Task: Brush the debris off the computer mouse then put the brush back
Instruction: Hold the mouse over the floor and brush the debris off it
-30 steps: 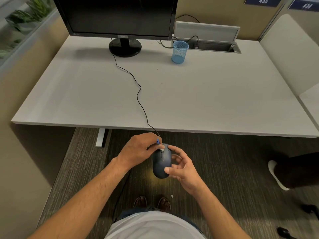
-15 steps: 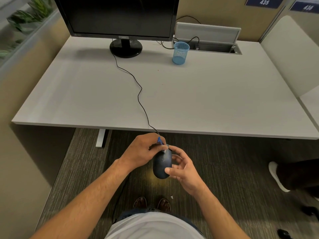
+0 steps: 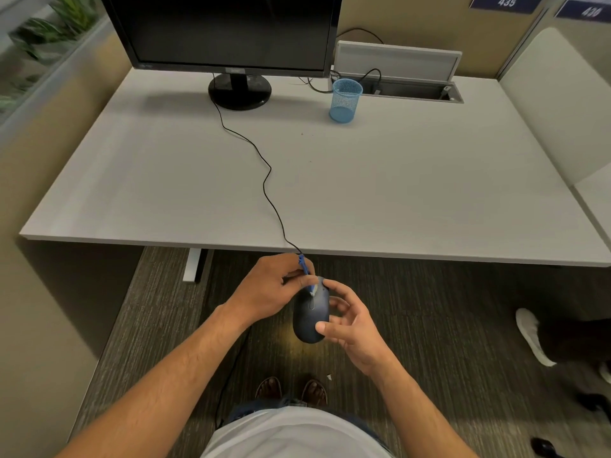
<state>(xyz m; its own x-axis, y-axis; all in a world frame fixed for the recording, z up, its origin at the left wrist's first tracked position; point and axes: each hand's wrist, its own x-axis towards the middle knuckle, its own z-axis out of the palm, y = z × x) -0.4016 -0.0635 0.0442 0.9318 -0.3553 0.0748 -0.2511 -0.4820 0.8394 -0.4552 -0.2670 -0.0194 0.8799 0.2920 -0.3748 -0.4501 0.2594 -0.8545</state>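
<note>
Dark and smooth, the one computer mouse (image 3: 310, 315) is held off the desk (image 3: 396, 193), just past its near edge and above the carpet. The right hand (image 3: 350, 328) grips it between thumb and fingers. The left hand (image 3: 269, 292) pinches the one blue brush (image 3: 305, 271), its bristles touching the mouse's far end. One blue mesh cup (image 3: 345, 100) stands far off, beside one monitor (image 3: 228, 31).

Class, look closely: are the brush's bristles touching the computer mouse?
Touching. The head view shows the white bristles of the brush, held in the left hand, pressed on the front top of the mouse.
</note>
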